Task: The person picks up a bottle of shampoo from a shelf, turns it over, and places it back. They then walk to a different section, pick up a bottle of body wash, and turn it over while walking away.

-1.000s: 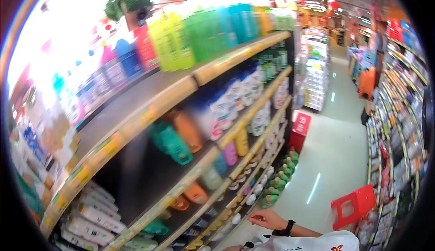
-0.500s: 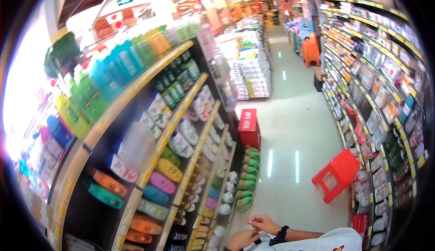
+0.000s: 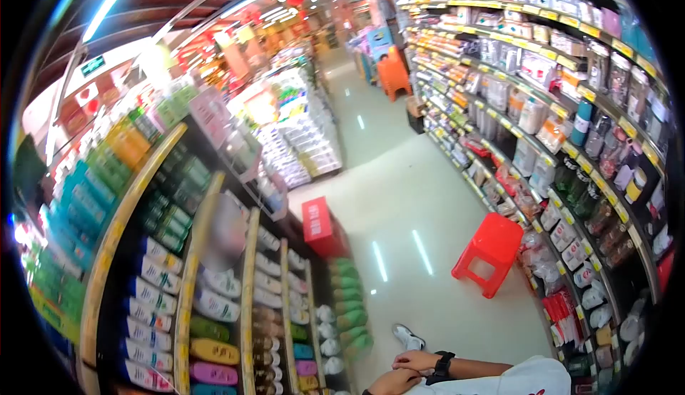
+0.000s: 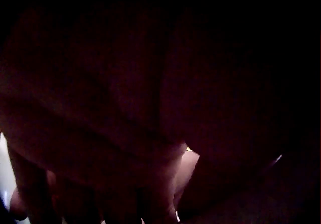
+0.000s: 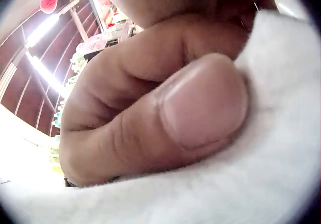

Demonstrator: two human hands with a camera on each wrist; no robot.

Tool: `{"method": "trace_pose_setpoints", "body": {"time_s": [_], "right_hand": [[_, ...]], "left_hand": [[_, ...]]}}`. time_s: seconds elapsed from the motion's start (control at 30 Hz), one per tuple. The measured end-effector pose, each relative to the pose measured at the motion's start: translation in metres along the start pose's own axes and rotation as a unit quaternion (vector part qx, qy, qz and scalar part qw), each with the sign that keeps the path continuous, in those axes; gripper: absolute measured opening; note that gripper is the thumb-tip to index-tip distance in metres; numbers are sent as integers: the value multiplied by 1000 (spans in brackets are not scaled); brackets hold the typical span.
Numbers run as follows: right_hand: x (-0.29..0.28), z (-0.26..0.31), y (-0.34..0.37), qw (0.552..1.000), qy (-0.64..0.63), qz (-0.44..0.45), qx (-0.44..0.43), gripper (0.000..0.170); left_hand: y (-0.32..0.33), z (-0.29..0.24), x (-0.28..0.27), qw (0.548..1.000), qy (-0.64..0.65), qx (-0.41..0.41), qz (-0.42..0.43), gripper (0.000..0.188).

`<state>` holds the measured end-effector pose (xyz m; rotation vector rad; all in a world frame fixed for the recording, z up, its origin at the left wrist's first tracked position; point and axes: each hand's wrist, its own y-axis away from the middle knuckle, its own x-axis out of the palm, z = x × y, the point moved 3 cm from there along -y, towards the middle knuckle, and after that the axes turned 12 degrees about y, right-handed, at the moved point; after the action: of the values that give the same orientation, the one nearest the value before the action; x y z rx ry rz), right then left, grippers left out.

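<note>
Both hands meet low in front of the body at the bottom of the head view. My right hand (image 3: 416, 360), with a black band (image 3: 442, 365) at its wrist, lies against my left hand (image 3: 394, 382). No object shows in either hand. In the right wrist view the thumb (image 5: 203, 103) rests along loosely curled fingers, close to white cloth (image 5: 286, 113). The left wrist view is very dark; the palm (image 4: 115, 103) fills it, with relaxed fingers reaching down and a lit patch of skin (image 4: 188, 171) beyond them.
Shelves of bottles (image 3: 146, 334) stand on the left, and long shelves of packaged goods (image 3: 531, 117) on the right. A red stool (image 3: 492, 241) and a red box (image 3: 322, 227) stand on the aisle floor (image 3: 399, 202). Green bundles (image 3: 349, 302) line the left shelf's foot. A shoe (image 3: 408, 337) shows below.
The head view has swung right, so the left shelves slide leftward and more of the right shelves shows. The hands, apart at first, have come together; a shoe has come into view.
</note>
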<state>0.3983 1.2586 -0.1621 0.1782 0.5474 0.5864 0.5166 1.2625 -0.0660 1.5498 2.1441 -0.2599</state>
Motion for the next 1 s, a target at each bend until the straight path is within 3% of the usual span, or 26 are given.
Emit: {"method": "trace_pose_setpoints", "body": {"time_s": [0.1, 0.3, 0.33, 0.47, 0.63, 0.7, 0.73, 0.83, 0.97, 1.0], "right_hand": [[-35, -12, -11, 999, -33, -14, 19, 44], [-109, -44, -69, 996, -8, -80, 33, 51], [-134, -23, -66, 995, 10, -93, 36, 53], [-190, -21, -103, 993, 49, -66, 80, 57], [-222, -43, -137, 990, 42, -76, 110, 61], [-223, -67, -157, 989, 40, -82, 116, 57], [-227, -70, -157, 983, 49, -134, 118, 39], [-236, -80, -179, 982, 51, -159, 88, 38], [-252, -87, -210, 977, 170, -124, 25, 44], [-261, -85, -219, 990, 87, -104, 38, 44]], "left_hand": [[-32, 13, -26, 996, -27, 88, 10, 26], [-96, 39, -101, 998, 7, 43, 43, 26], [-105, 42, -112, 998, 10, 42, 45, 26], [-141, 61, -159, 998, 13, 42, 47, 26], [-189, 79, -207, 998, 19, 44, 46, 26], [-202, 89, -226, 998, 23, 41, 43, 26], [-208, 94, -236, 998, 21, 39, 42, 26], [-226, 108, -260, 998, 21, 31, 45, 26], [-250, 128, -289, 998, 22, 16, 55, 26], [-256, 134, -295, 998, 24, 11, 58, 26]]}}
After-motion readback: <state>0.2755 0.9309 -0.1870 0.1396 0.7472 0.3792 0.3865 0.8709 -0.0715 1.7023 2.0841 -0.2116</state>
